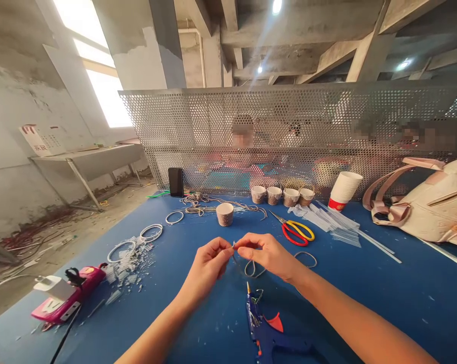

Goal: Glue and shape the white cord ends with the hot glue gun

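Observation:
Above the middle of the blue table, my left hand (212, 259) and my right hand (265, 251) meet fingertip to fingertip. Both are closed in a pinch on a thin grey cord (253, 274), whose loops hang and lie beneath my right hand and wrist. Exactly how the cord runs between the fingertips is too small to make out. Just beyond my hands stands a small cup wrapped in brownish cord (224, 217), its white inside showing. On the near side lies a blue glue gun (255, 323) with a red trigger, its nozzle pointing toward my hands.
Scissors (297, 233) with red and yellow handles lie right of the cup. Farther back are several wrapped cups (274, 196), stacked paper cups (345, 189), clear glue sticks (336, 225) and a cord bundle (198, 202). A pink power strip (71, 298) and white rings (151, 232) lie left.

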`<state>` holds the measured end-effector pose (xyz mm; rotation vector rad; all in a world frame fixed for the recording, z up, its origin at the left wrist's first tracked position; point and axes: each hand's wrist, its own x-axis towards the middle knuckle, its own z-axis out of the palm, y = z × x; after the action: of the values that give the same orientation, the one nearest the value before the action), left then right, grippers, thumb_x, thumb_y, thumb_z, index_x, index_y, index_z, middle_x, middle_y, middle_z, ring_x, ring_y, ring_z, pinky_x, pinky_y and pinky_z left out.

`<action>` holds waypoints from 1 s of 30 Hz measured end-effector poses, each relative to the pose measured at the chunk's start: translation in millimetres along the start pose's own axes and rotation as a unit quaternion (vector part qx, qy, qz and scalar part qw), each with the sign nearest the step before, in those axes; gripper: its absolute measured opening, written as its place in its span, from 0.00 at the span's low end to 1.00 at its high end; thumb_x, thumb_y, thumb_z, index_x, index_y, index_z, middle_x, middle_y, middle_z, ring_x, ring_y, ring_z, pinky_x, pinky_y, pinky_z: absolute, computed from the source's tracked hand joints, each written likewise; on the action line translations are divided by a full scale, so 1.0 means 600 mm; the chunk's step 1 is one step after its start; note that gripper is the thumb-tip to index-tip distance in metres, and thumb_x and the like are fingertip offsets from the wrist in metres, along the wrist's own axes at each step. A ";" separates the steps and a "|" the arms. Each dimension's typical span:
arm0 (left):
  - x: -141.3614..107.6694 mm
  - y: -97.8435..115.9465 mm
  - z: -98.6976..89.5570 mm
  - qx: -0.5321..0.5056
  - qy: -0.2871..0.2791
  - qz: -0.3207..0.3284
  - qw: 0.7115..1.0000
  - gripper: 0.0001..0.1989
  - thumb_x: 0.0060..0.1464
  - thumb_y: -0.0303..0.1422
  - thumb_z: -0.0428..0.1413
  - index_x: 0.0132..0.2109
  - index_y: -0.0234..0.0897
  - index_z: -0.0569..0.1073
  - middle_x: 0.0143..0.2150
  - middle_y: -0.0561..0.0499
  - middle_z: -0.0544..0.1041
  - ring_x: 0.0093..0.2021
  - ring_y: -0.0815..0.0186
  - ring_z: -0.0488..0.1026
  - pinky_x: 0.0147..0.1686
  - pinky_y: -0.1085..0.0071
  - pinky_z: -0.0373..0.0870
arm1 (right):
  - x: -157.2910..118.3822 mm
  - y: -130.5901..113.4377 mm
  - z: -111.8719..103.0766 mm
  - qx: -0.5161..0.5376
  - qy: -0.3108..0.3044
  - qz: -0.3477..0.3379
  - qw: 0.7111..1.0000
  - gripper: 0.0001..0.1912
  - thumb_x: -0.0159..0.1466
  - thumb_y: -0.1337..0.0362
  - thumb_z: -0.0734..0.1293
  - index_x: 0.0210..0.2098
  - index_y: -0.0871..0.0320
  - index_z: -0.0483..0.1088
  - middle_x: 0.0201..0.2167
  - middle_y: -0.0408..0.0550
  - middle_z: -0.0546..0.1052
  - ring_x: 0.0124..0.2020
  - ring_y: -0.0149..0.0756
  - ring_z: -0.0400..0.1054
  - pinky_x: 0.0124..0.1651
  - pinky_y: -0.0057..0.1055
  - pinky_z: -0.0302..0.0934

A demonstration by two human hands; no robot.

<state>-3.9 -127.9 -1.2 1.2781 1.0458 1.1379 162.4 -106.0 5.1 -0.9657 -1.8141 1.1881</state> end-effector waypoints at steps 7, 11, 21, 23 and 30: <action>-0.005 0.001 0.006 0.124 0.034 0.069 0.989 0.12 0.49 0.39 0.55 0.25 0.35 0.69 0.17 0.60 0.56 0.18 0.75 0.50 0.18 0.76 0.46 | 0.006 0.018 0.021 0.180 0.052 0.049 0.981 0.08 0.49 0.61 0.73 0.29 0.57 0.76 0.26 0.41 0.75 0.30 0.31 0.66 0.38 0.30 0.60; -0.002 -0.003 0.006 0.105 0.023 0.052 0.993 0.12 0.49 0.39 0.56 0.25 0.35 0.69 0.16 0.60 0.56 0.18 0.74 0.52 0.18 0.76 0.47 | 0.008 0.020 0.024 0.225 0.066 0.061 0.970 0.08 0.46 0.62 0.75 0.25 0.57 0.75 0.23 0.39 0.73 0.28 0.30 0.65 0.36 0.29 0.59; 0.000 -0.006 0.007 -0.067 -0.016 -0.045 0.997 0.11 0.46 0.37 0.57 0.24 0.36 0.64 0.15 0.64 0.49 0.16 0.77 0.42 0.17 0.77 0.42 | 0.003 0.039 0.025 0.025 0.144 -0.163 0.976 0.04 0.55 0.63 0.71 0.26 0.55 0.74 0.25 0.42 0.74 0.31 0.33 0.66 0.38 0.32 0.59; -0.001 -0.005 0.008 -0.042 -0.007 -0.033 0.999 0.11 0.46 0.37 0.57 0.24 0.36 0.65 0.15 0.63 0.51 0.16 0.77 0.44 0.16 0.77 0.43 | 0.002 0.040 0.023 -0.012 0.159 -0.207 0.965 0.04 0.56 0.63 0.70 0.26 0.55 0.74 0.25 0.43 0.74 0.31 0.34 0.66 0.40 0.33 0.59; -0.006 0.002 0.012 0.111 0.054 0.071 0.990 0.11 0.47 0.37 0.56 0.24 0.35 0.70 0.17 0.59 0.59 0.19 0.74 0.52 0.19 0.77 0.49 | 0.004 0.028 0.019 0.119 0.089 -0.041 0.988 0.08 0.53 0.59 0.71 0.27 0.56 0.71 0.25 0.41 0.72 0.29 0.31 0.63 0.35 0.29 0.58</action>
<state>2.5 -132.6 0.1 1.4991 1.2037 1.2350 154.7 -103.5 -13.4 -0.8245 -1.5184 1.1949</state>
